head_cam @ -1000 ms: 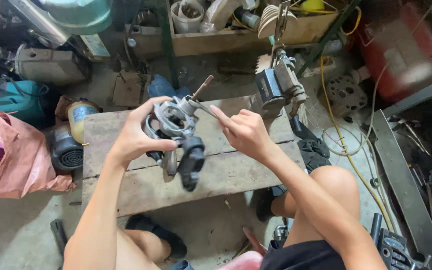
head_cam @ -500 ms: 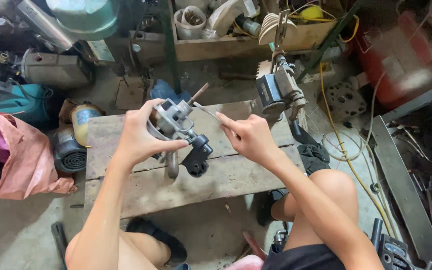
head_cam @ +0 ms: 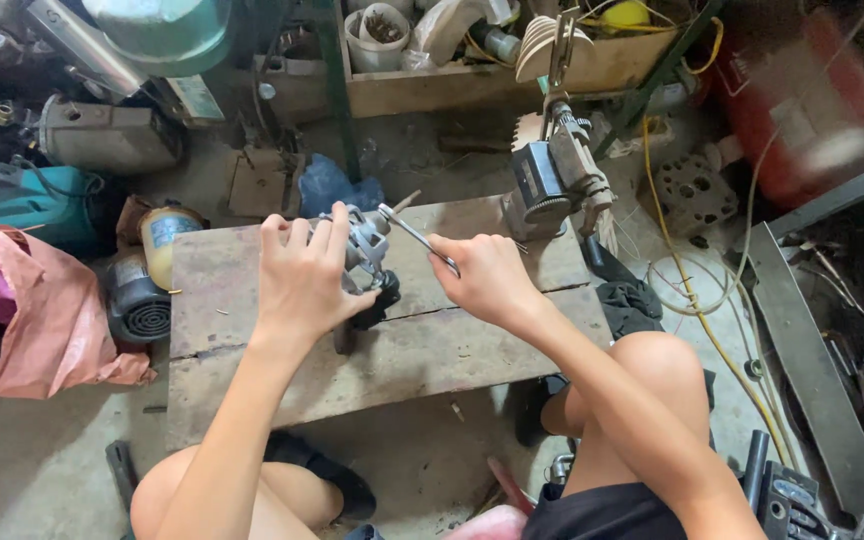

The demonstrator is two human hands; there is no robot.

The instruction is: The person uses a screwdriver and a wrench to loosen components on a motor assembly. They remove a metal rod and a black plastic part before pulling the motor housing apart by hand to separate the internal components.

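Frame centre: your left hand clamps the motor; it looks heavy, rigid. Right hand pinches the wrench. Hold its casing.

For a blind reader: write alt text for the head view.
A person's left hand grips a small grey motor over a low wooden bench, while the right hand holds a thin metal tool against it. Workshop clutter surrounds them.

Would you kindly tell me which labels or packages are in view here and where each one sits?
Label: blue-and-white band on a yellowish can, left of the wooden bench.
Plate: pale rectangular tag on the grey machine, upper left.
Box: brown cardboard, on the floor behind the bench.
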